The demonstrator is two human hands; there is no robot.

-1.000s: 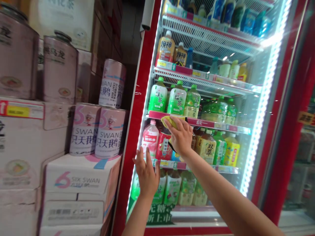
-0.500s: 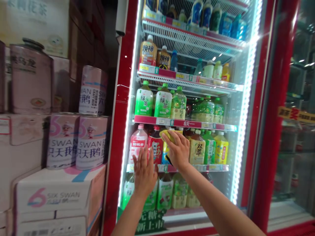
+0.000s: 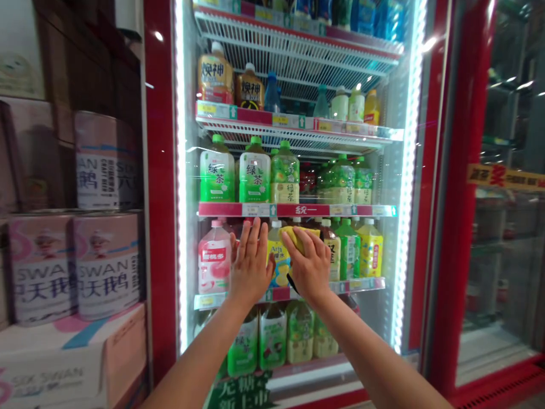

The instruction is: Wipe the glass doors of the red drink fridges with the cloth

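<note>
A lit drinks fridge with a red frame (image 3: 160, 227) and a glass front fills the middle of the view. My right hand (image 3: 310, 261) is closed on a yellow cloth (image 3: 298, 237), held up before the fourth row of bottles. Beside it on the left, my left hand (image 3: 251, 264) is raised with its fingers stretched out and holds nothing. Behind the hands stand a pink-labelled bottle (image 3: 214, 258), a yellow and blue bottle (image 3: 277, 255) and a green bottle (image 3: 349, 250). Whether either palm touches the glass, I cannot tell.
At the left, pink and white cans (image 3: 106, 264) are stacked on a white carton (image 3: 63, 363). Green tea bottles (image 3: 255, 173) line the shelf above my hands. A second glass-fronted cabinet with a red frame (image 3: 464, 272) stands at the right.
The view has turned right and come closer, so the fridge sits further left. My left hand has come nearer the right one and slightly higher. The cloth remains in my right hand.
</note>
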